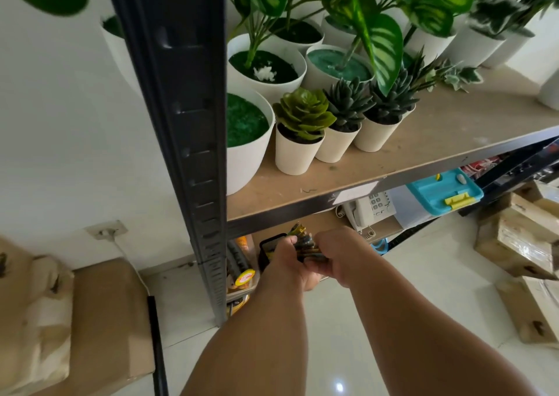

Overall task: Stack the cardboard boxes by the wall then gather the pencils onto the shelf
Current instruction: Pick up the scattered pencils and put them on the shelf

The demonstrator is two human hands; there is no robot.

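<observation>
Our left hand (289,262) and right hand (341,256) both curl tightly around a bundle of yellow-and-dark wooden pencils (304,240) just inside the lower level of the dark metal shelf unit (187,123), so we judge the gathering nearly finished, while brown cardboard boxes (106,314) sit by the white wall (75,123).

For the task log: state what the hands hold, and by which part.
The left hand and right hand both grip one bundle of pencils around its middle; its upper ends stick out above the hands.

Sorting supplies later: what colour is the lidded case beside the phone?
Turquoise case with a yellow latch, seen in the head view.
</observation>
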